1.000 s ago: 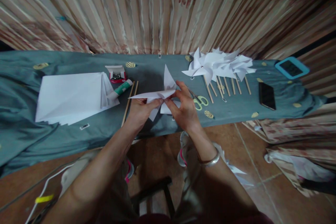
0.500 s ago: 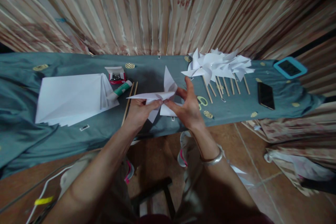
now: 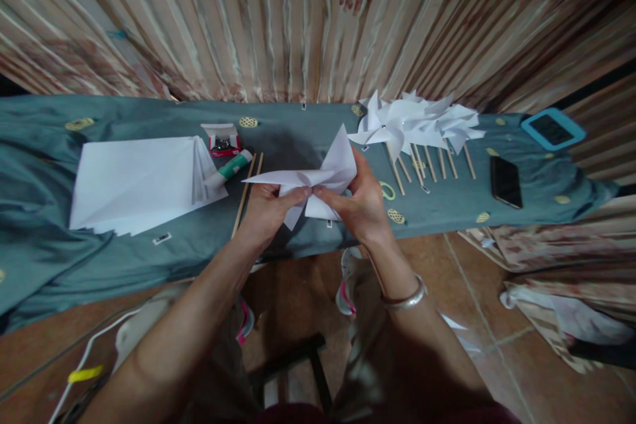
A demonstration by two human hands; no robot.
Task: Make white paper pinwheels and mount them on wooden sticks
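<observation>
Between my hands is a white paper pinwheel [image 3: 338, 158], its blades folded in toward the middle. My left hand [image 3: 268, 211] is closed on its left side, thumb pressed near the centre. From the right, my right hand [image 3: 365, 202] grips it too, its thumb meeting the left one at the centre and the fingers behind the paper. Left of my hands lie two thin wooden sticks [image 3: 242, 202], a glue stick [image 3: 234, 167] and a small open red box [image 3: 224, 144] of dark metal pieces. Pale green scissors [image 3: 387, 191] lie partly hidden beside my right hand.
A stack of white paper [image 3: 134, 179] lies at the left of the cloth-covered table [image 3: 193, 255]. Several pinwheels on sticks [image 3: 422, 122] lie at the back right. Further right are a black phone [image 3: 505, 181] and a blue-framed device [image 3: 552, 128]. A curtain [image 3: 278, 26] hangs behind.
My right fingers have closed in around the back of the paper, and the upright blade has swung right and folded toward the centre. My left hand keeps its hold.
</observation>
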